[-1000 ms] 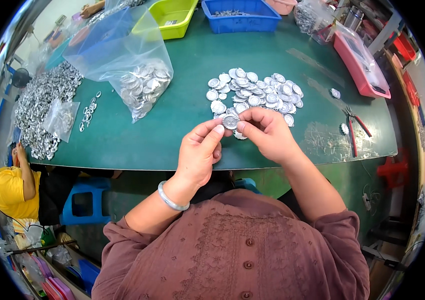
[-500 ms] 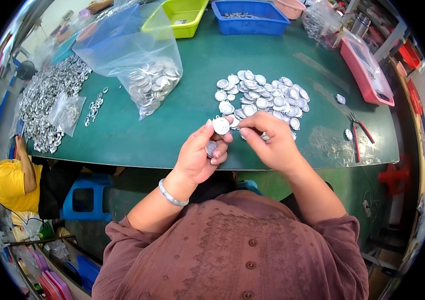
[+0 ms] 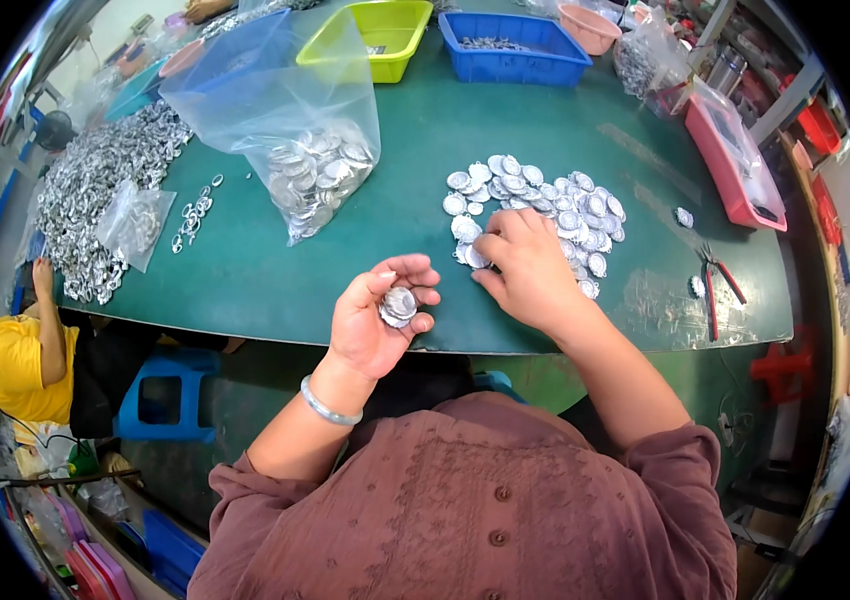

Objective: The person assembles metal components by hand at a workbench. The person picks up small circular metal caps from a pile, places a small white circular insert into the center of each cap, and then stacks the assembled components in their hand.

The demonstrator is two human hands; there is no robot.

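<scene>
While the left hand [image 3: 377, 318] is cupping a small stack of silver discs [image 3: 399, 304] with fingers curled around it near the front edge of the green bench [image 3: 245, 270], the right hand [image 3: 525, 268] is resting fingers-down, loosely spread, on the near side of a pile of matching discs [image 3: 545, 200]. A clear bag of discs [image 3: 310, 160] is lying to the left.
</scene>
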